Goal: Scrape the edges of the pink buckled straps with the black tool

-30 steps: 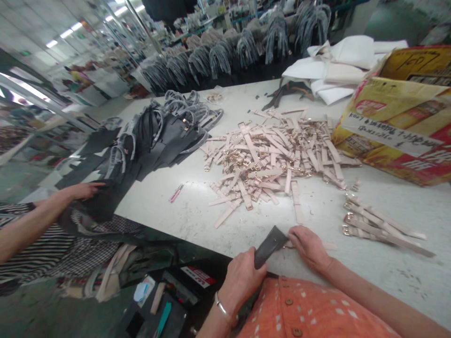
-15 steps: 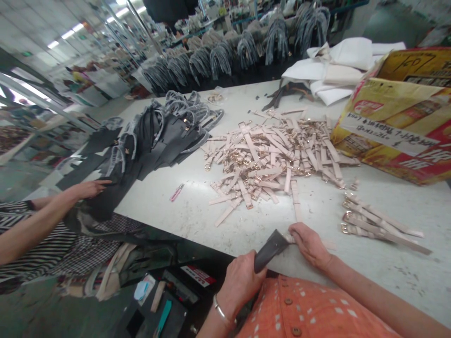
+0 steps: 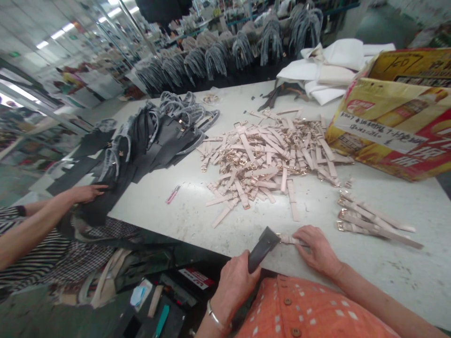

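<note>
My left hand [image 3: 237,277] is closed around a dark grey bar-shaped piece [image 3: 263,246], whose wide end points up and away over the table edge. What it is exactly I cannot make out. Right at that end lies a pale pink buckle strap [image 3: 287,239], its metal buckle close to the dark piece. My right hand [image 3: 317,249] grips the strap's other part between thumb and fingers, just above the table top. Beyond both hands is a large heap of similar pink buckle straps [image 3: 260,159], with one strap [image 3: 292,201] lying apart at its near edge.
Several straps [image 3: 373,218] lie in a row on the right of the white table [image 3: 190,211]. A yellow carton [image 3: 391,117] stands behind them. A pink-handled cutter [image 3: 172,194] lies left. A co-worker's hand [image 3: 88,192] rests on dark bag pieces [image 3: 158,141]. Below is a black box [image 3: 176,286].
My right hand has opened its fingers slightly and shifted a little along the strap, showing more of it. My left hand and the dark piece have moved slightly left. The view has shifted a little.
</note>
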The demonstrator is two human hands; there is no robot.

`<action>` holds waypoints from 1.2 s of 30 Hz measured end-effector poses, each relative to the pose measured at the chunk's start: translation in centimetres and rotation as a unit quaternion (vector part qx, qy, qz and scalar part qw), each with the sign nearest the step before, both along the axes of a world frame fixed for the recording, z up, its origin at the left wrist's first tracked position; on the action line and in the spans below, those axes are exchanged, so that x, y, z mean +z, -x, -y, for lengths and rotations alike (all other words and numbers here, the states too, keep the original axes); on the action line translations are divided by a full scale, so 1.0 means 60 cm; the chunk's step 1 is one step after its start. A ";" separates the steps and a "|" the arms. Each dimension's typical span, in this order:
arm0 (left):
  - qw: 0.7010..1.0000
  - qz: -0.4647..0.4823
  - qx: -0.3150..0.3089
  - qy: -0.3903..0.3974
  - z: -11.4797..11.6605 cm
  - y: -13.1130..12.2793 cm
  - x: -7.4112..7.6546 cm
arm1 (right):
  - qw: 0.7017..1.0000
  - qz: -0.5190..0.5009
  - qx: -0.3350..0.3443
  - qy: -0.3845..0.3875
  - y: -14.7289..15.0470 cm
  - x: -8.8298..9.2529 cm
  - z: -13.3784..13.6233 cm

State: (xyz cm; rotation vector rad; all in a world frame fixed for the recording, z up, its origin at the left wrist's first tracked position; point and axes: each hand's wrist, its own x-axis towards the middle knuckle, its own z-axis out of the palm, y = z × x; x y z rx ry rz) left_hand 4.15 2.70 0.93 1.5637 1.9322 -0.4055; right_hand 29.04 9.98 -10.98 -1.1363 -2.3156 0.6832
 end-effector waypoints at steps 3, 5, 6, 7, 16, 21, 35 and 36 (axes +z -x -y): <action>1.000 -0.002 -0.005 0.005 0.001 -0.006 -0.001 | 1.000 -0.012 0.003 -0.003 0.004 -0.006 0.000; 1.000 -0.001 -0.007 -0.006 0.000 -0.011 -0.005 | 1.000 -0.011 0.000 0.001 0.004 -0.007 -0.001; 1.000 -0.001 -0.009 -0.014 -0.002 -0.014 -0.008 | 1.000 -0.009 -0.001 0.003 0.004 -0.006 -0.002; 1.000 -0.001 -0.013 -0.019 -0.005 -0.016 -0.011 | 1.000 -0.005 -0.001 0.006 0.004 -0.006 -0.002; 0.999 -0.002 0.010 -0.031 -0.031 -0.018 -0.023 | 0.995 0.085 -0.037 0.037 0.013 0.001 -0.005; 0.999 0.014 0.030 -0.026 -0.017 0.001 -0.005 | 0.995 0.079 -0.038 0.037 0.015 0.016 -0.006; 0.998 0.008 -0.063 0.014 0.030 -0.006 0.013 | 0.994 -0.076 0.076 0.010 -0.018 0.001 0.016; 0.997 0.005 -0.070 0.013 0.029 -0.010 0.012 | 0.993 -0.084 0.074 0.022 -0.017 0.002 0.015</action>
